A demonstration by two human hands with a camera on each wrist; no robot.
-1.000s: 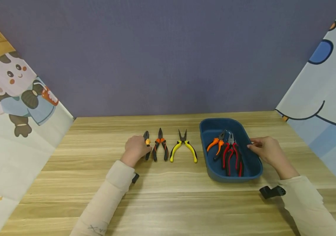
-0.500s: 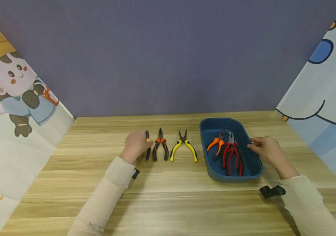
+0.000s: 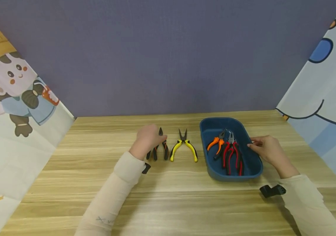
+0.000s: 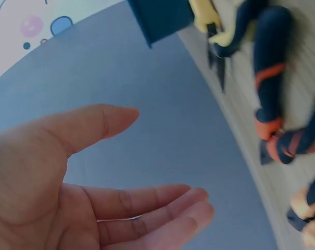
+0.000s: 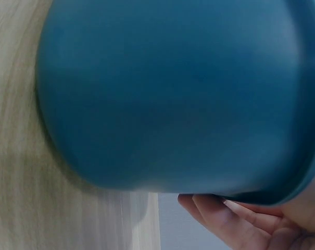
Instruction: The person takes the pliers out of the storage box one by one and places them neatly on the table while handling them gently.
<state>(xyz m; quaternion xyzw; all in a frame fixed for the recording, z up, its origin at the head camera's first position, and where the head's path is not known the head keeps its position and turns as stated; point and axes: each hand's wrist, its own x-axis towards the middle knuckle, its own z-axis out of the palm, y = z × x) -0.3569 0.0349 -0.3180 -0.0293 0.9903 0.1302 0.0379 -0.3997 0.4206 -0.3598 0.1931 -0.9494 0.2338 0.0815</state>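
Wood-grain table [image 3: 185,203] | bin [image 3: 230,178] atop | purplish wall [image 3: 168,59] behind | cartoon panels [image 3: 11,105] flanking

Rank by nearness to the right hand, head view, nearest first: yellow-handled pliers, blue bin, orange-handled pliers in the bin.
1. Blue bin: the right hand holds its rim.
2. Orange-handled pliers: inside, toward the bin's left side.
3. Yellow-handled pliers: on the table, left of the bin.

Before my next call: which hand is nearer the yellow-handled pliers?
Left. The left hand is just left of the yellow-handled pliers; the right hand is farther to their right, holding the blue bin.
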